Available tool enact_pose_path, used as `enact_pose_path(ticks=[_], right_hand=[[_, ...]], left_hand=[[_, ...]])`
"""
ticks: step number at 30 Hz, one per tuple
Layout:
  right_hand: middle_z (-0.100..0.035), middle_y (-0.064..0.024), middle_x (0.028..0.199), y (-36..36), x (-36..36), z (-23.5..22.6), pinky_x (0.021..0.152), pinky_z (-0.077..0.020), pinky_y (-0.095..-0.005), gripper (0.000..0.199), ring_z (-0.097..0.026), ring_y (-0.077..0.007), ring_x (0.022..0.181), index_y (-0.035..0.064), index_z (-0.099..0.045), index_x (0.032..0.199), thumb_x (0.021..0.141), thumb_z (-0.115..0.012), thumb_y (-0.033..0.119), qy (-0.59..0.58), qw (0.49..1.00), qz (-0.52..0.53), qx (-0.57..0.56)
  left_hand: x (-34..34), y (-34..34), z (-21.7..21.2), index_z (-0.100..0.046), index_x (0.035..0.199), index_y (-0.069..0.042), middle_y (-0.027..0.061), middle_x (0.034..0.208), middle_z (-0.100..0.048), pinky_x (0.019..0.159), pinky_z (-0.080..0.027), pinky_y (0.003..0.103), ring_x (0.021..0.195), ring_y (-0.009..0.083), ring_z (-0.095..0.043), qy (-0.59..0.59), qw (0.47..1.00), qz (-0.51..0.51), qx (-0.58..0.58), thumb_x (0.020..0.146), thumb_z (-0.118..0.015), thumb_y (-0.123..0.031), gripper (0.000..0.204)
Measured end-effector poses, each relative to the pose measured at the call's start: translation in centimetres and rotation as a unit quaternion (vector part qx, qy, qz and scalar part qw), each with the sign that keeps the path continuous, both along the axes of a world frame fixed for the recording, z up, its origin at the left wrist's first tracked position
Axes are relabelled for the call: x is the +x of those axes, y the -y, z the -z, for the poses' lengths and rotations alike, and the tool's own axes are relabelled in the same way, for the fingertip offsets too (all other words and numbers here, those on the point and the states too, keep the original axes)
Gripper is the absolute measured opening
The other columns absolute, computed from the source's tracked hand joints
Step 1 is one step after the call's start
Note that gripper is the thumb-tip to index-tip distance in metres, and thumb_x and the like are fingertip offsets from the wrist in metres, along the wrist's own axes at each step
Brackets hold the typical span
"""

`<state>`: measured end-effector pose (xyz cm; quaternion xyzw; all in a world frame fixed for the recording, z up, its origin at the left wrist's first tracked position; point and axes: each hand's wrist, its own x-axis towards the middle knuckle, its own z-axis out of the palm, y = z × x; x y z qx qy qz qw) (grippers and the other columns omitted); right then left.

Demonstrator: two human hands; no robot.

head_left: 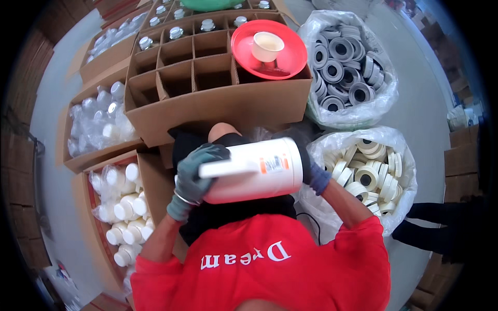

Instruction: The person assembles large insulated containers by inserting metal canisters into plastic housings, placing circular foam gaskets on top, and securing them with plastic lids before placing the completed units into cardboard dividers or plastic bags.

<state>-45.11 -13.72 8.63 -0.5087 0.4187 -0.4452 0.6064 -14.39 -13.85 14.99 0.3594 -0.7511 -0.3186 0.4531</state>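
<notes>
Holding, head view: white jug (254,179) lies sideways over your lap, spanned by both hands. Your left hand (194,173) is wrapped around its left end by the handle (228,168). Your right hand (313,166) meets the right end; fingers run behind, so can't tell whether it's gripping or just bracing.

Progress, my read: jug is mid-handling, not set down. Handle and label (274,164) are on; can't tell if the covered end is finished. Divided carton (218,116) has clear bottles (176,32) in its back cells; no bottles show in the front ones. Gray rings (341,49) and cream rings (365,177) sit loose in their bags.

Edges: carton wall just ahead of the jug, box of white bottles (124,210) near your left forearm, cream-ring bag (407,194) just beside your right. Red dish (241,52) with cup (267,47) perches on the carton's right corner; don't bump it. Best room: straight up from your lap.
</notes>
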Motion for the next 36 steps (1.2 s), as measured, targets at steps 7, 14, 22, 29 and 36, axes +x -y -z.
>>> enact_pose_path(ticks=[7, 14, 22, 29, 36], right_hand=[[-0.051, -0.0063, 0.130, 0.7, 2.9, -5.6, 0.101, -0.0397, -0.0314, 0.051, -0.050, -0.0190, 0.118, 0.0054, -0.046, 0.132, 0.094, -0.056, 0.038, -0.009, 1.000, -0.014, -0.001], [-0.039, -0.0168, 0.141, 1.8, 1.8, -5.6, 0.110, -0.0280, -0.0390, 0.075, -0.036, -0.0287, 0.134, 0.0040, -0.038, 0.141, 0.085, -0.063, 0.047, -0.126, 0.980, -0.080, -0.130], [-0.024, -0.0181, 0.151, 2.5, 4.5, -13.9, 0.113, -0.0194, -0.0447, 0.099, -0.022, -0.0334, 0.141, 0.0058, -0.037, 0.144, 0.067, -0.073, 0.056, -0.144, 0.925, -0.257, -0.241], [-0.047, -0.0134, 0.136, 2.6, 3.4, -1.5, 0.106, -0.0350, -0.0352, 0.058, -0.046, -0.0209, 0.126, 0.0000, -0.036, 0.142, 0.098, -0.048, 0.035, 0.112, 0.992, 0.056, 0.004], [-0.030, -0.0150, 0.151, 4.8, 3.1, -9.7, 0.114, -0.0210, -0.0398, 0.078, -0.029, -0.0295, 0.140, 0.0053, -0.033, 0.146, 0.087, -0.057, 0.050, -0.148, 0.937, -0.197, -0.247]], left_hand=[[1.7, -2.2, 3.6, -0.068, 0.099, 0.003, 0.0170, 0.095, -0.070, 0.083, -0.051, 0.036, 0.094, 0.0310, -0.067, -0.110, 0.960, -0.102, 0.239, 0.075, -0.060, -0.004, 0.026], [3.2, -1.9, 4.0, -0.067, 0.096, 0.003, 0.0137, 0.092, -0.071, 0.083, -0.053, 0.035, 0.090, 0.0255, -0.068, -0.046, 0.984, -0.082, 0.154, 0.077, -0.059, -0.006, 0.023], [3.1, -2.9, 5.7, -0.066, 0.108, 0.002, 0.0110, 0.099, -0.070, 0.082, -0.053, 0.029, 0.091, 0.0176, -0.067, 0.024, 0.978, 0.001, 0.208, 0.085, -0.056, -0.004, 0.026], [0.4, -0.2, -1.6, -0.068, 0.092, -0.002, 0.0141, 0.096, -0.069, 0.094, -0.048, 0.041, 0.095, 0.0333, -0.065, 0.032, 0.989, -0.112, -0.090, 0.073, -0.063, -0.004, 0.020], [3.1, -2.2, 5.5, -0.069, 0.091, 0.002, 0.0167, 0.089, -0.068, 0.074, -0.054, 0.036, 0.082, 0.0313, -0.067, 0.075, 0.992, -0.104, 0.000, 0.071, -0.064, -0.007, 0.023]])
